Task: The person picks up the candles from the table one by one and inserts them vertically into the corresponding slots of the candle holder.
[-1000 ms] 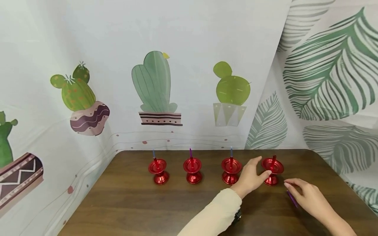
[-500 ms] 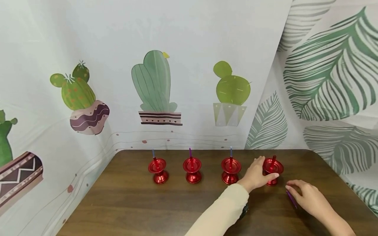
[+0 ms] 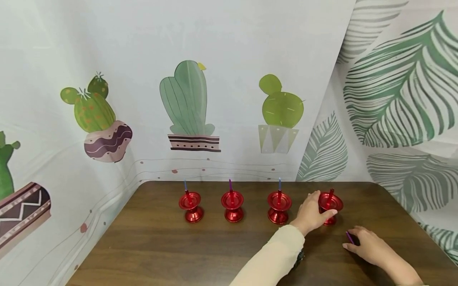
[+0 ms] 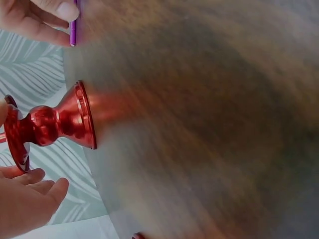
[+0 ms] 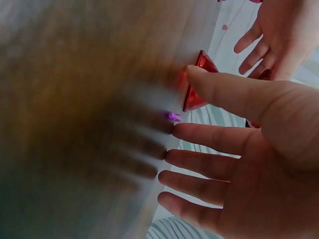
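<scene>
The rightmost red candle holder (image 3: 335,203) stands upright with a bare socket tube. My left hand (image 3: 310,214) holds it by the dish, thumb at the near side and fingers at the left rim; the left wrist view shows the holder (image 4: 46,125) between thumb and fingertips. A thin purple candle (image 3: 350,237) lies on the table just right of it. Over the candle is my right hand (image 3: 370,245), thumb and index finger apart on either side of it. In the right wrist view its fingers are nearly straight, with the purple candle's tip (image 5: 173,116) beyond the index fingertip.
To the left, three more red holders stand in a row: one with a purple candle (image 3: 230,185) between two with blue candles, the nearer blue candle (image 3: 280,185) close beside my left forearm. The brown table (image 3: 161,246) ends at a cactus-print cloth (image 3: 236,99).
My left hand has moved right from beside the rightmost holder onto its dish. The right hand has dropped lower, its thumb and index finger spreading around the purple candle.
</scene>
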Available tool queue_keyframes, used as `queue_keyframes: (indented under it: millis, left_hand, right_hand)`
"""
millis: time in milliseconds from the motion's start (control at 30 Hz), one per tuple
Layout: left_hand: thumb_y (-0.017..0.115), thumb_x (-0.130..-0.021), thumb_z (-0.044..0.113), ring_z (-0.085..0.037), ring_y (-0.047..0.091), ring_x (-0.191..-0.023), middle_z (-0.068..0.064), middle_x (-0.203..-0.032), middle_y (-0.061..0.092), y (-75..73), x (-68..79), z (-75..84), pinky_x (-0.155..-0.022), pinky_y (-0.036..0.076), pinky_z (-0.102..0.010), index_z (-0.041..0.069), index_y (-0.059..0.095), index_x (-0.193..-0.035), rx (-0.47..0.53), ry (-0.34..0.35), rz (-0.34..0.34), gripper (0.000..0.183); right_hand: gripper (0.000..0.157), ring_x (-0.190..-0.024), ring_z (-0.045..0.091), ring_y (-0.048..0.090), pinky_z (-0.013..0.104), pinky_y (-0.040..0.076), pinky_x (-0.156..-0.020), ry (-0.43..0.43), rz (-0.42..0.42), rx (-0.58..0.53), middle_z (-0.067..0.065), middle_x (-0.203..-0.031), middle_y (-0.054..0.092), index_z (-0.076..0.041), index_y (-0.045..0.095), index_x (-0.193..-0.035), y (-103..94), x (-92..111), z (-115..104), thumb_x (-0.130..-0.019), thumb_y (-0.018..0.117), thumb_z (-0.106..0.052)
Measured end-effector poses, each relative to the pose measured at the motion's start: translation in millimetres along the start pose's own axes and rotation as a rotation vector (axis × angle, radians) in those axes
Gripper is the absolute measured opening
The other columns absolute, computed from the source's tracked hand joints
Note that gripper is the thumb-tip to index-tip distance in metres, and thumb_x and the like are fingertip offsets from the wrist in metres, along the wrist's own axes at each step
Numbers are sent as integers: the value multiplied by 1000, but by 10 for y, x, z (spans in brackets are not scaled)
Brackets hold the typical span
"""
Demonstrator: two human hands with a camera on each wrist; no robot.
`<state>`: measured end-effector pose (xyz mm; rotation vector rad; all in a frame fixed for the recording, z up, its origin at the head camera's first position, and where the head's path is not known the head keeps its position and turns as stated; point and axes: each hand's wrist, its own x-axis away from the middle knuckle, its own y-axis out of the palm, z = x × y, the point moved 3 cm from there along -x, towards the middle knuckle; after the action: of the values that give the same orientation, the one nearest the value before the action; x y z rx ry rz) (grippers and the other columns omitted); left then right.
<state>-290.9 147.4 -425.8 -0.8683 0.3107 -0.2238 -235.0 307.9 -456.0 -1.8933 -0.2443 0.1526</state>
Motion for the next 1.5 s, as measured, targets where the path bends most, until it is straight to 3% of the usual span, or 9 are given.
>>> queue_keyframes:
  millis: [200, 367, 467, 600, 867, 1167, 1367, 1500]
  left_hand:
    - [68, -86, 45, -12, 40, -135, 7, -144, 46, 8, -9, -9, -104, 41, -32, 15, 43, -143, -9, -14, 8, 70]
    - [70, -85, 45, -12, 40, -135, 8, -144, 47, 22, -10, -12, -105, 40, -32, 15, 44, -143, 14, -23, 10, 70]
    - [70, -85, 44, -12, 40, -135, 8, -143, 47, 25, -7, -7, -105, 40, -32, 15, 44, -143, 21, -27, 12, 70]
    - [70, -85, 44, -11, 40, -135, 8, -143, 47, 21, -6, -2, -105, 40, -32, 16, 44, -143, 18, -40, 15, 70]
    - [71, -84, 43, -10, 41, -134, 9, -142, 48, 27, 0, 19, -105, 40, -32, 15, 45, -142, 23, -53, 10, 69]
    - [72, -84, 42, -11, 41, -134, 10, -142, 48, 33, 8, 27, -106, 39, -36, 16, 45, -141, 26, -68, 9, 68]
    - [71, -84, 43, -12, 40, -135, 10, -141, 49, 20, -11, 21, -106, 39, -38, 16, 46, -141, 20, -69, 6, 68]
    - [71, -84, 44, -12, 41, -135, 9, -141, 49, 15, -19, 23, -106, 40, -38, 16, 47, -140, -1, -62, 10, 68]
  right_hand:
    - [34, -100, 54, 58, 61, 47, -81, -31, 41, -6, 38, -110, 58, 8, 69, -102, -14, 23, -73, -79, 77, -15]
    - [8, -89, 43, 65, 55, 52, -74, -53, 118, -7, 24, -96, 67, -7, 73, -78, -33, 58, -118, -73, 78, -3]
    - [19, -75, 27, 64, 44, 53, -64, -74, 151, 9, 9, -82, 65, -12, 64, -69, -28, 87, -148, -71, 78, 1]
    - [28, -63, 12, 49, 31, 43, -52, -111, 198, 53, -4, -72, 50, -12, 53, -67, -3, 119, -198, -70, 75, 5]
    - [26, -61, 12, 49, 33, 43, -50, -122, 317, 76, -3, -68, 51, -10, 54, -67, -116, 180, -277, -70, 73, 8]
    - [15, -57, 17, 49, 38, 41, -47, -39, 345, 3, 1, -67, 56, -6, 58, -74, -428, 132, -234, -78, 65, 6]
    - [8, -67, 33, 59, 51, 46, -56, -53, 504, -57, 14, -75, 60, 7, 63, -86, -594, 44, -188, -79, 61, 9]
    - [11, -62, 24, 53, 41, 41, -52, -41, 577, -112, 14, -76, 61, 9, 63, -91, -666, 4, -196, -81, 60, 8]
